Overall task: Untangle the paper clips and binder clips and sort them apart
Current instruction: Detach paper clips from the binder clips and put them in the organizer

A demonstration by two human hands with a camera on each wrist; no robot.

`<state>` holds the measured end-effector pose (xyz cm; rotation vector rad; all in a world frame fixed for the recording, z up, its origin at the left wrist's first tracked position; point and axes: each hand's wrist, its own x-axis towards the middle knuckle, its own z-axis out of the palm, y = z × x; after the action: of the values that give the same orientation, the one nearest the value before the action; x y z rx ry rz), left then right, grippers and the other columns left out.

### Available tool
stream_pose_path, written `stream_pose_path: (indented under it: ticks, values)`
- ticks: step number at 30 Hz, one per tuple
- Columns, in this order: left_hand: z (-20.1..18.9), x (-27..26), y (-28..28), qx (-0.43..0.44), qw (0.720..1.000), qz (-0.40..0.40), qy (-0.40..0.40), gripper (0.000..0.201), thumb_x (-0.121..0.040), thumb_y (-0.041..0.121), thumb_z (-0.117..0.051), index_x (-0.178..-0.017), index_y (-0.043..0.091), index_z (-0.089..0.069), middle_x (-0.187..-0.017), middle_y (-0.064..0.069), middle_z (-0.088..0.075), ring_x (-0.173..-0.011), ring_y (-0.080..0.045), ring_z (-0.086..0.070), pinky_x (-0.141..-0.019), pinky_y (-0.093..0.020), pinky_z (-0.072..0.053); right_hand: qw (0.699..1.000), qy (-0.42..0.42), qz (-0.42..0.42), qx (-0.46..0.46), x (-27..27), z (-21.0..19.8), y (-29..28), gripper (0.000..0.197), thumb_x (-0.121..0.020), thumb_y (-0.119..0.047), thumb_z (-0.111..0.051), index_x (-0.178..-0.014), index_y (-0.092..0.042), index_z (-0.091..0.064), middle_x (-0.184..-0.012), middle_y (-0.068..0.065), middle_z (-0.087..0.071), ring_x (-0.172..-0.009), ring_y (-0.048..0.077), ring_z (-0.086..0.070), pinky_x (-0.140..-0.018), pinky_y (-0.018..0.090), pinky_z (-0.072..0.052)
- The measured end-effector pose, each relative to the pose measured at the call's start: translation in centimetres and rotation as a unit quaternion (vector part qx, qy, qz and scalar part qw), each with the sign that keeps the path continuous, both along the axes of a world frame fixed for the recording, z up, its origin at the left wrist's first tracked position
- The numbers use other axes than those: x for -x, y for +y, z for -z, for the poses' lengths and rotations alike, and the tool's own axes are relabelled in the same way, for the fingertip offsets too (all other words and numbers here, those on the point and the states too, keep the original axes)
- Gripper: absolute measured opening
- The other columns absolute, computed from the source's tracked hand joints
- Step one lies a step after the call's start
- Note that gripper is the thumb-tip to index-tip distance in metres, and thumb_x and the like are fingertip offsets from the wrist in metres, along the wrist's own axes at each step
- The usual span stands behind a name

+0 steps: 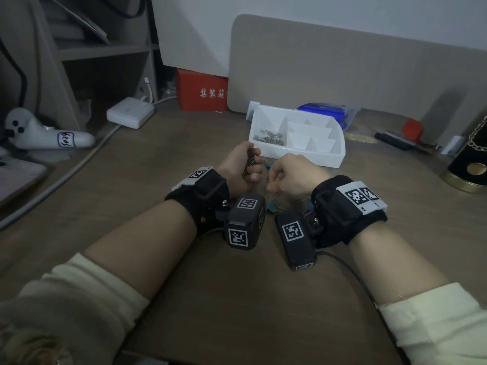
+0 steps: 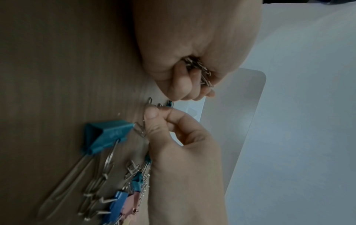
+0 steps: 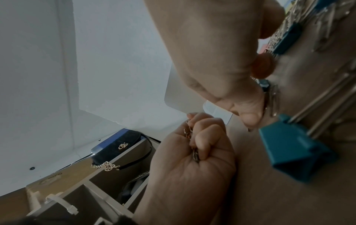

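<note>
My left hand (image 1: 251,167) is closed in a fist round a bunch of silver paper clips (image 2: 200,71), also seen in the right wrist view as paper clips (image 3: 192,137). Just right of it, my right hand (image 1: 270,184) pinches a single paper clip (image 2: 149,101) between thumb and forefinger, low at the wooden desk. A tangled pile of clips (image 2: 115,182) lies under my right wrist, with a large teal binder clip (image 2: 108,135) and a blue binder clip (image 2: 117,199) in it. Behind the hands a white divided tray (image 1: 329,156) holds paper clips (image 1: 268,137) in its left compartment.
A beige board (image 1: 342,69) leans on the wall behind the tray. A red box (image 1: 201,93), a white adapter (image 1: 130,111) with its cable, and a shelf stand at the back left. A black and gold tin (image 1: 471,164) is at the right edge.
</note>
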<state>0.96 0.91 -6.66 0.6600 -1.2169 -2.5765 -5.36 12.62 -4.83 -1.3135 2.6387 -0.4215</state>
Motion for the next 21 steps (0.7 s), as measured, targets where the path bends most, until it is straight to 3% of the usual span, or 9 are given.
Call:
stream_pose_path:
  ticks: [13,18,21]
  values:
    - [0.0,-0.1,0.0,0.006,1.0,0.002,-0.001,0.032,-0.097,0.02,-0.034,-0.066,0.016,-0.038,-0.041,0.006,-0.037,-0.026,-0.005,-0.023,-0.025,-0.013,-0.014,0.997,0.043,-0.011,-0.056,-0.8,-0.3,0.6,0.017,-0.088,-0.031,-0.064,-0.074,-0.021,-0.063,-0.08,-0.004,-0.064,-0.081,0.016,-0.06,-0.074,0.031,-0.05]
    - [0.0,-0.2,0.0,-0.002,1.0,0.007,-0.003,0.032,-0.097,0.021,-0.034,-0.066,0.016,-0.039,-0.041,0.006,-0.036,-0.026,-0.005,-0.023,-0.026,-0.012,-0.013,0.999,0.04,0.012,-0.015,-0.7,-0.4,1.0,0.012,-0.089,-0.026,-0.061,-0.08,-0.019,-0.064,-0.09,0.002,-0.067,-0.086,0.023,-0.062,-0.081,0.038,-0.054]
    - [-0.1,-0.2,0.0,-0.003,1.0,0.009,-0.001,0.033,-0.098,0.021,-0.033,-0.066,0.016,-0.038,-0.041,0.006,-0.036,-0.026,-0.005,-0.022,-0.025,-0.012,-0.013,0.999,0.047,0.011,0.006,-0.4,-0.6,1.4,0.013,-0.089,-0.026,-0.061,-0.078,-0.019,-0.063,-0.084,-0.002,-0.064,-0.085,0.021,-0.06,-0.08,0.037,-0.053]
